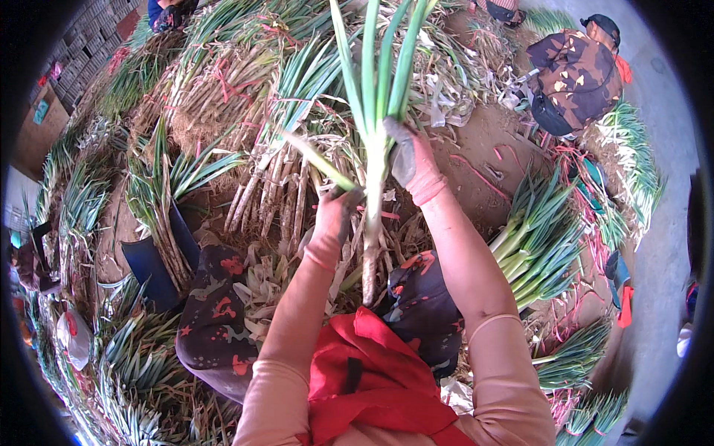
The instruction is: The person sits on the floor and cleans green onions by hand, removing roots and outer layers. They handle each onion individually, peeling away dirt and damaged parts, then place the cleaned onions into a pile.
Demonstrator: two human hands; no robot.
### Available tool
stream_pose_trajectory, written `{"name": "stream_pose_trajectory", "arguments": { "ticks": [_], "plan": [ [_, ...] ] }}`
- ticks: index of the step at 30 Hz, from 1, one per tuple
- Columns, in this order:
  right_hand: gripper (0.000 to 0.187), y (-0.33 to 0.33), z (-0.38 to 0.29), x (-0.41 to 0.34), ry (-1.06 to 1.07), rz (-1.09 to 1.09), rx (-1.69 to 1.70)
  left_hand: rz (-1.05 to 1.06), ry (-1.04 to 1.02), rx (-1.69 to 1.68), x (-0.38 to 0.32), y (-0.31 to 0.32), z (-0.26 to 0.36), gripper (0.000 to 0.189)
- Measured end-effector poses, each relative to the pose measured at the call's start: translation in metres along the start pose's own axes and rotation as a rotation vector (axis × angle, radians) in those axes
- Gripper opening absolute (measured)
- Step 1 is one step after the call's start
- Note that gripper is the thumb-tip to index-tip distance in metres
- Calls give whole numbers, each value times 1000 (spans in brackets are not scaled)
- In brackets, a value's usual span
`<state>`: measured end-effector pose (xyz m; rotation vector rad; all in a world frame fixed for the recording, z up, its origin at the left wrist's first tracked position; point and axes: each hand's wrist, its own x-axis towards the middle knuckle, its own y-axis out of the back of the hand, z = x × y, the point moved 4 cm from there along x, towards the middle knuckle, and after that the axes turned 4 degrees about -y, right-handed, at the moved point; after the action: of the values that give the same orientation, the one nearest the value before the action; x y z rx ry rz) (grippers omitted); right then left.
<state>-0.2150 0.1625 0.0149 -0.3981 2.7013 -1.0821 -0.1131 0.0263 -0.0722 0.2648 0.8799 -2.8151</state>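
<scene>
A large green onion stalk (372, 217) stands upright before me, its green leaves fanning upward and its root end low, above my lap. My right hand (410, 159), in a grey-palmed glove, grips it where the leaves part from the pale stem. My left hand (337, 214), gloved too, is closed on a peeled-off outer leaf (318, 161) that slants up and left from the stalk. Beyond my hands lies a bundle of untrimmed green onions (276, 189) with brown, dirty stems. Dry husks (268, 284) are heaped between my knees.
Trimmed green onions (530, 245) are piled at my right. A blue curved plastic piece (150, 270) with onions against it stands at my left. Pink ties (479, 178) lie on the ground. A co-worker in a camouflage top (574, 78) sits at the upper right. More onion bundles (212, 106) lie ahead.
</scene>
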Motion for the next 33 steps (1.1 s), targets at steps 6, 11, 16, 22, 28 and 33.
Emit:
{"name": "stream_pose_trajectory", "arguments": {
  "ticks": [6, 11, 16, 22, 28, 33],
  "plan": [
    [34, -10, 22, -11, -39, 43, -156, 106, 152, -320, -24, 16, 2, 13],
    [36, -22, 16, -4, 45, -132, -301, 131, -100, -400, -6, -4, 24, 2],
    [28, -50, 11, -23, 222, -246, -918, 252, -200, -310, 9, -7, 36, 12],
    [10, -41, 27, -33, -1, -368, -1312, 296, -128, -236, 16, 8, 36, 13],
    [21, -43, 39, -42, -263, -671, -1484, 399, -99, -246, 11, 20, 18, 15],
    [29, -68, 69, -82, -339, -1055, -1918, 399, -210, -52, 19, 26, 47, 9]
  ]
}}
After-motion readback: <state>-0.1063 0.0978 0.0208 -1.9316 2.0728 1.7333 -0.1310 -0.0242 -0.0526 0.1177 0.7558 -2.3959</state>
